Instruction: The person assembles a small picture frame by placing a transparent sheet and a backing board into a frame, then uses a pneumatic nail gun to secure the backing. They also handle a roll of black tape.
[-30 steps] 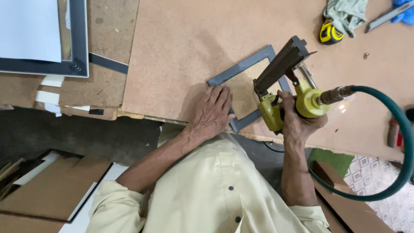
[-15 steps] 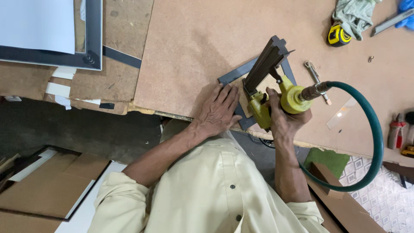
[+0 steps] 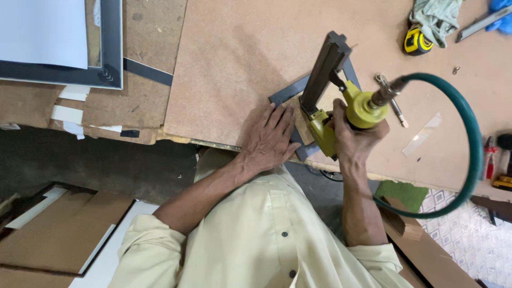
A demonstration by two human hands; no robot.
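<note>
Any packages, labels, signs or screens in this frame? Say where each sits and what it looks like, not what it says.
No packages, signs or screens show.
Nearest to a label: the tape measure, top right on the bench beside a green cloth; a rounded yellow and black case with a dark round patch on its face.
Nail gun: in the right hand, yellow, no sticker visible.

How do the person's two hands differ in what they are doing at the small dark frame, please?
The left hand lies flat and open, palm down, pressing on the small dark frame; the right hand is curled shut around the handle of the yellow nail gun. The left hand holds nothing, while the right hand carries a tool with a green hose running from it. Both rest at the near edge of the brown worktable.
</note>
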